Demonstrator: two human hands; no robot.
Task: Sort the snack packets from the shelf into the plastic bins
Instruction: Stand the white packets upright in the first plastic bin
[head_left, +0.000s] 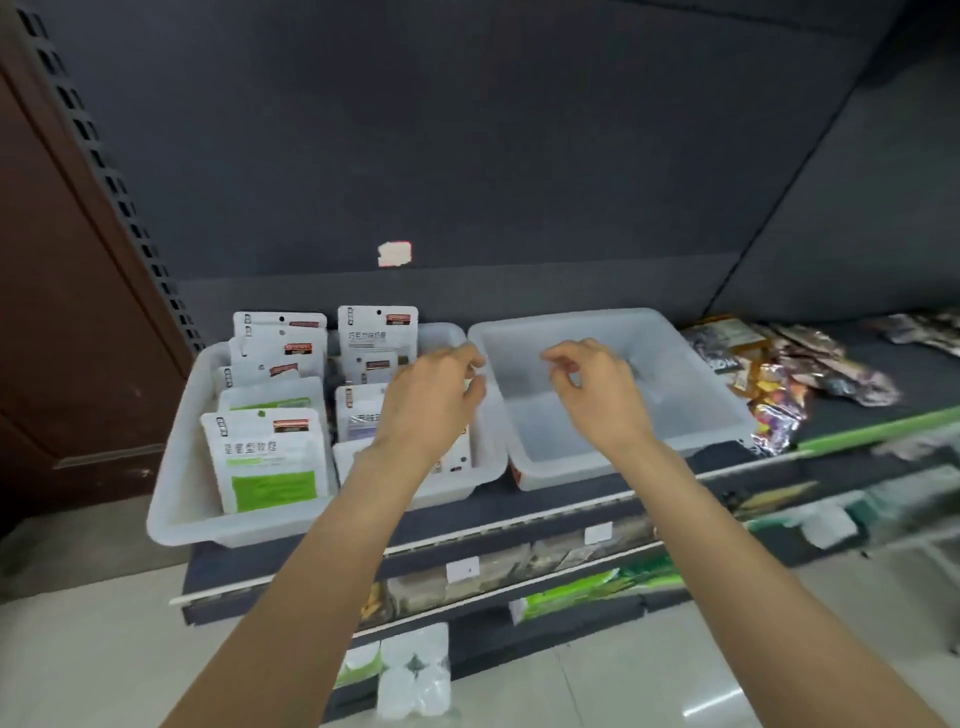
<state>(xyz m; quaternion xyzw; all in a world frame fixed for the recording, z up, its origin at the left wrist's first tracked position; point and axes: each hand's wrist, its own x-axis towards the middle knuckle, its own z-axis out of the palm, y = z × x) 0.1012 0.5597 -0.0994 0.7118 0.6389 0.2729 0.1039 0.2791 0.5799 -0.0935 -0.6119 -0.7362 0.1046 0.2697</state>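
Observation:
Two translucent white plastic bins stand side by side on the dark shelf. The left bin (176, 499) holds several upright white snack packets (267, 457), some with green labels. The right bin (727, 405) has nothing in it. My left hand (431, 400) hovers over the left bin's right side, fingers loosely curled, holding nothing. My right hand (597, 389) hangs over the right bin with its fingers loosely curled and holds nothing. A heap of dark and colourful snack packets (779, 379) lies on the shelf to the right of the bins.
The shelf's back panel (467, 156) is dark grey with a small white sticker (395, 253). A brown door (62, 312) stands at the left. Lower shelves (519, 566) carry more goods and price tags. A clear bag (415, 675) sits near the tiled floor.

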